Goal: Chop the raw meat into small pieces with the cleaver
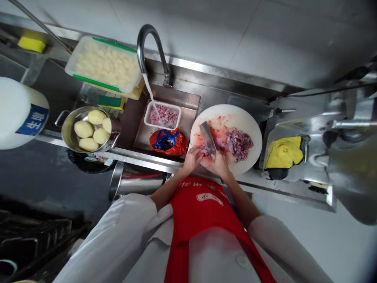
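A round white cutting board, stained red, lies on the steel counter right of the sink. My right hand is closed around the handle of a cleaver, whose broad blade points away from me over the board. At the board's near left edge, my left hand has its fingers bent against small pinkish meat pieces beside the blade. A pile of purplish meat rests on the board's right half. Between blade and pile lies some more pale meat.
Water runs from a faucet into a white tub of pink pieces in the sink, beside a red bag. Leftward are a pot of peeled potatoes and a green-clipped box. A yellow cloth lies at right.
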Demonstrator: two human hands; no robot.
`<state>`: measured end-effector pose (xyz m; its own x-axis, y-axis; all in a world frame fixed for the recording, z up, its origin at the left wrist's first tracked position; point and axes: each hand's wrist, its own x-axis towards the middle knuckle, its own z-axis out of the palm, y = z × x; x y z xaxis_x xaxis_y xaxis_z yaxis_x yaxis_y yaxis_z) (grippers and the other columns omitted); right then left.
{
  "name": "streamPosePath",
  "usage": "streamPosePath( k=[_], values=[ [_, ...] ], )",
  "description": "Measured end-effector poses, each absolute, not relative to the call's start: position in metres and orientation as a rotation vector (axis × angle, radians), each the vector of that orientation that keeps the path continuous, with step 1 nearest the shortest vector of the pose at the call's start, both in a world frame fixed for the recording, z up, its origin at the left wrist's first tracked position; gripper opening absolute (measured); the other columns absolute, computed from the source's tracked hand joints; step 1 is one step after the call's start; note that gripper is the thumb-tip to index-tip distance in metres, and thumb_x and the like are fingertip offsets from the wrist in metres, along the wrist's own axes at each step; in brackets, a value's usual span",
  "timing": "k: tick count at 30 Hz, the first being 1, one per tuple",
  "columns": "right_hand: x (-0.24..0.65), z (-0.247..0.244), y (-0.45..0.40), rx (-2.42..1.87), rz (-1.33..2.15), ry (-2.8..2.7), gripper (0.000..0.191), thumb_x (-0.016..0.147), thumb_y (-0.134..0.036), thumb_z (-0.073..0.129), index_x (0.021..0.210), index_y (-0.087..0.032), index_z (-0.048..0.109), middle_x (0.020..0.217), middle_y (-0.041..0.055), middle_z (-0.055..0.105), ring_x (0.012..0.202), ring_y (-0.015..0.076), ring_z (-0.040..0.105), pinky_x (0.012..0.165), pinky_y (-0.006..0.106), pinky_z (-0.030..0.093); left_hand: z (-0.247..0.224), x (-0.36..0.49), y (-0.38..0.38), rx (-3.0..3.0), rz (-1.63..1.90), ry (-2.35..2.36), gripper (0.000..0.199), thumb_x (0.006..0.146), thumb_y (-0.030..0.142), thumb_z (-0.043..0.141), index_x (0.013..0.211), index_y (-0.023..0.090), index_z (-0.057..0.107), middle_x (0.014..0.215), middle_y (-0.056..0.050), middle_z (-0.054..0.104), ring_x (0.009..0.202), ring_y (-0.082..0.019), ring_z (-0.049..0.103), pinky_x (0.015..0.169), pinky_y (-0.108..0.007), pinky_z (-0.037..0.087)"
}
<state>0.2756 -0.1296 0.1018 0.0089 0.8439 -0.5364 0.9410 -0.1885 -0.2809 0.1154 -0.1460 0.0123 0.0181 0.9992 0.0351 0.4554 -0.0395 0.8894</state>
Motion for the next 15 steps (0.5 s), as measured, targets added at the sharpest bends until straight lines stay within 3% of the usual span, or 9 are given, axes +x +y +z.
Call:
streamPosePath(
  k=[4,7,12,15],
  values=[
    [0.304,0.094,-0.125,2.108,-0.972,2.004,0.026,0.1,-0.026,0.046,0.116,-0.011,0.06,0.103,0.0169,0.073,0.1,0.026,0.068,0.08,0.03,0.046,0.0,0.131,-0.135,1.863,0.882,1.4,0.017,0.097,0.019,0.055,0.096,0.018,0.072,0.099,-0.011,0.068,0.1,-0.023,0.061,0.093,-0.039,0.051],
    [0.345,0.102,-0.139,2.363,-0.882,2.018,0.032,0.101,-0.033,0.041,0.117,-0.011,0.059,0.102,0.0191,0.071,0.1,0.0289,0.067,0.084,0.034,0.047,-0.002,0.141,-0.114,1.975,0.777,1.263,0.023,0.095,0.012,0.049,0.095,0.018,0.072,0.1,-0.01,0.066,0.098,-0.023,0.061,0.092,-0.038,0.051],
    [0.408,0.114,-0.187,2.79,-0.758,1.772,0.04,0.096,-0.04,0.043,0.116,-0.008,0.057,0.101,0.0236,0.069,0.096,0.0328,0.065,0.081,0.038,0.047,0.02,0.151,-0.061,2.157,0.611,1.041,0.02,0.081,0.007,0.056,0.087,0.018,0.072,0.097,-0.01,0.065,0.094,-0.024,0.061,0.089,-0.036,0.051],
    [0.422,0.113,-0.213,2.922,-0.819,1.634,0.042,0.094,-0.041,0.044,0.115,-0.008,0.058,0.097,0.0226,0.07,0.091,0.0315,0.064,0.077,0.038,0.046,0.033,0.161,-0.022,2.082,0.613,1.008,0.014,0.079,0.012,0.063,0.09,0.014,0.071,0.1,-0.009,0.065,0.097,-0.021,0.06,0.093,-0.031,0.049]
  ],
)
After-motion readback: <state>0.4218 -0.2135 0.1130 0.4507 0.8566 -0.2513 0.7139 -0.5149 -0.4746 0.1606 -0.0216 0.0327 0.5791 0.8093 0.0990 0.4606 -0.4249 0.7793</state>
